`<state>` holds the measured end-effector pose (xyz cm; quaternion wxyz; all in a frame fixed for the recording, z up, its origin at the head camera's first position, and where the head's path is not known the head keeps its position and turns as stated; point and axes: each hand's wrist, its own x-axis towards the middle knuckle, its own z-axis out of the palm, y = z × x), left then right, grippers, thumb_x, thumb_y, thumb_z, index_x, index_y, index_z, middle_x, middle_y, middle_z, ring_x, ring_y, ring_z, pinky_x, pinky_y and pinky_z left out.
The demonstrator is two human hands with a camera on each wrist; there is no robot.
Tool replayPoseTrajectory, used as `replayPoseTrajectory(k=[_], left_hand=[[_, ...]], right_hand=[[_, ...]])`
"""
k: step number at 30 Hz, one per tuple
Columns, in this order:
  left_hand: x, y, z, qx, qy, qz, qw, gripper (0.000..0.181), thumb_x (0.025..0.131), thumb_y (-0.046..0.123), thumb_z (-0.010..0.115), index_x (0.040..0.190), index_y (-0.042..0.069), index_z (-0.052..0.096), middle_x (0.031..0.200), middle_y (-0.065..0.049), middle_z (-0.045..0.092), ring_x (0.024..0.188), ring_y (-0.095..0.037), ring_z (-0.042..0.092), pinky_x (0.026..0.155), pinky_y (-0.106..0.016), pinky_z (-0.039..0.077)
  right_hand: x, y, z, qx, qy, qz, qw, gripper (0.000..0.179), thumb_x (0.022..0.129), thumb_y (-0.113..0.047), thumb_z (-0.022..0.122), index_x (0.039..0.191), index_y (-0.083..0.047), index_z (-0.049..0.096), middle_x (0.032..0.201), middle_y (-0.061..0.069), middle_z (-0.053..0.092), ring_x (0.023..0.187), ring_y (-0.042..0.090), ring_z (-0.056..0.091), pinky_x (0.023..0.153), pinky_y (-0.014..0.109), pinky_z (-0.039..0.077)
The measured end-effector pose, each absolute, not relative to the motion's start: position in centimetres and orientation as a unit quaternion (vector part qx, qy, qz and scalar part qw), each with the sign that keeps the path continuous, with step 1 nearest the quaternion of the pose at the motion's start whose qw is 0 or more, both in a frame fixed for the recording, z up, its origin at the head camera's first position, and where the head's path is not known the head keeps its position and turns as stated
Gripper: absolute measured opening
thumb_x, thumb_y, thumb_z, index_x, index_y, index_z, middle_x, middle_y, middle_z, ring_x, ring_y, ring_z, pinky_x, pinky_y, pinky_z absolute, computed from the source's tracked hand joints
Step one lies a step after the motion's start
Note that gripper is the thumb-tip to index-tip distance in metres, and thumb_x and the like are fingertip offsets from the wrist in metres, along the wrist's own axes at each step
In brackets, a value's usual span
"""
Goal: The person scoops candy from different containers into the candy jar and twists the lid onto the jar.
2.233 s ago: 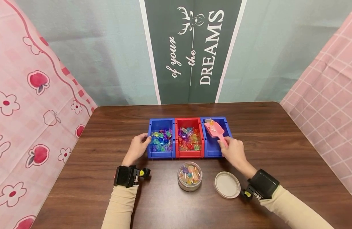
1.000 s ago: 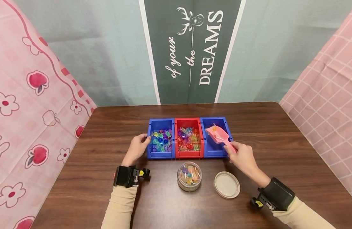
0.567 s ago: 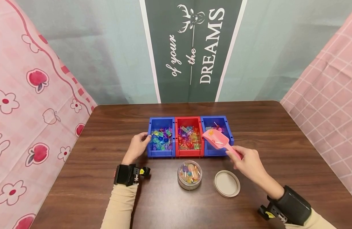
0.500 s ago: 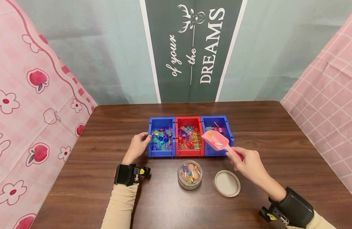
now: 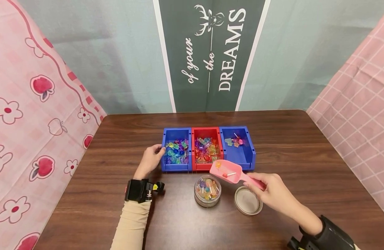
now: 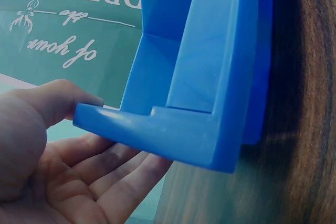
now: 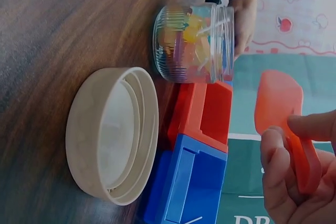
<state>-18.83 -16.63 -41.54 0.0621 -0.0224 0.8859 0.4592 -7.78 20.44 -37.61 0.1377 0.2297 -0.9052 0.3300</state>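
My right hand point(image 5: 274, 192) grips the handle of a pink scoop point(image 5: 227, 171), held up near the front of the red bin. A few small pieces, orange and red with a white stick, lie in the scoop. My left hand point(image 5: 150, 159) pinches the side wall of the left blue bin point(image 6: 205, 61) between thumb and fingers. That bin holds blue, green and purple gem-like pieces. Red and orange pieces fill the red bin point(image 5: 206, 167). In the right blue bin point(image 5: 240, 158) sit several pieces, green and pink. An open glass jar point(image 7: 184, 43) of colourful pieces stands in front of the bins.
A round cream lid point(image 7: 113, 135) lies upturned right of the jar, close below my right hand. The three bins stand side by side on the brown wooden table point(image 5: 123, 139). A green printed cloth point(image 5: 192, 100) hangs behind the table.
The scoop tipped over the right blue bin, and pieces now lie there. My right hand drew it back toward me and left, near the jar. My left hand stayed put.
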Motion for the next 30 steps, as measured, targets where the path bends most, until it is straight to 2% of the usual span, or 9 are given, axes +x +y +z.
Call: replayPoseTrajectory(k=[4,11,16,21,25,27,28,30], left_hand=[[-18.8,-16.7,-41.7,-0.025,0.885,0.46,0.063,0.043,0.102,0.022,0.045,0.134,-0.006,0.051,0.13,-0.027,0.059,0.118,-0.035,0.058,0.104,-0.049,0.047],[-18.7,-16.7,-41.9,-0.017,0.889,0.454,0.056,0.042,0.101,0.02,0.046,0.132,-0.007,0.052,0.128,-0.028,0.06,0.117,-0.036,0.059,0.103,-0.049,0.048],[-18.8,-16.8,-41.8,-0.021,0.885,0.461,0.061,0.043,0.101,0.022,0.046,0.133,-0.007,0.051,0.13,-0.027,0.059,0.119,-0.035,0.058,0.104,-0.049,0.047],[-18.9,-16.8,-41.8,-0.022,0.885,0.462,0.062,0.043,0.101,0.022,0.046,0.133,-0.007,0.05,0.131,-0.027,0.058,0.12,-0.036,0.058,0.104,-0.049,0.047],[-18.8,-16.8,-41.7,-0.024,0.884,0.462,0.064,0.043,0.101,0.022,0.046,0.134,-0.007,0.05,0.132,-0.027,0.057,0.12,-0.036,0.057,0.105,-0.049,0.047],[-18.8,-16.7,-41.7,-0.023,0.884,0.462,0.063,0.043,0.101,0.022,0.045,0.134,-0.007,0.05,0.131,-0.028,0.057,0.12,-0.036,0.058,0.105,-0.049,0.047],[-18.9,-16.7,-41.6,-0.024,0.884,0.463,0.062,0.043,0.101,0.022,0.045,0.134,-0.007,0.05,0.131,-0.028,0.058,0.12,-0.036,0.058,0.105,-0.049,0.047],[-18.9,-16.7,-41.6,-0.022,0.885,0.461,0.061,0.043,0.102,0.021,0.045,0.134,-0.007,0.05,0.131,-0.028,0.058,0.119,-0.036,0.058,0.104,-0.049,0.047]], right_hand=[[-7.4,20.3,-37.5,0.257,-0.902,0.324,0.122,0.022,0.069,-0.001,0.08,0.089,-0.006,0.074,0.069,-0.005,0.067,0.057,-0.011,0.036,0.045,0.006,0.03],[-7.2,20.2,-37.2,0.288,-0.909,0.283,0.1,0.019,0.071,-0.008,0.08,0.09,-0.008,0.075,0.073,-0.006,0.07,0.061,-0.01,0.038,0.05,0.005,0.031],[-7.2,19.9,-36.7,0.293,-0.919,0.24,0.112,0.02,0.071,-0.011,0.081,0.09,-0.009,0.076,0.078,-0.002,0.075,0.064,-0.009,0.046,0.053,0.009,0.037],[-7.2,19.4,-36.2,0.299,-0.924,0.205,0.122,0.021,0.07,-0.014,0.081,0.091,-0.012,0.075,0.079,-0.004,0.074,0.063,-0.008,0.045,0.054,0.012,0.038],[-7.1,19.0,-35.5,0.322,-0.916,0.179,0.158,0.024,0.068,-0.016,0.082,0.091,-0.015,0.074,0.079,-0.006,0.074,0.062,-0.006,0.051,0.054,0.014,0.043],[-7.1,18.8,-35.3,0.336,-0.909,0.167,0.181,0.018,0.074,-0.021,0.08,0.091,-0.016,0.074,0.079,-0.006,0.073,0.061,-0.005,0.051,0.053,0.014,0.042],[-7.1,18.7,-35.1,0.343,-0.905,0.162,0.193,0.015,0.081,-0.026,0.076,0.091,-0.015,0.074,0.079,-0.006,0.073,0.06,-0.006,0.05,0.053,0.013,0.041],[-7.1,18.6,-34.9,0.351,-0.899,0.153,0.212,0.027,0.093,-0.039,0.06,0.09,-0.015,0.073,0.077,-0.007,0.072,0.057,-0.007,0.044,0.05,0.011,0.037]])
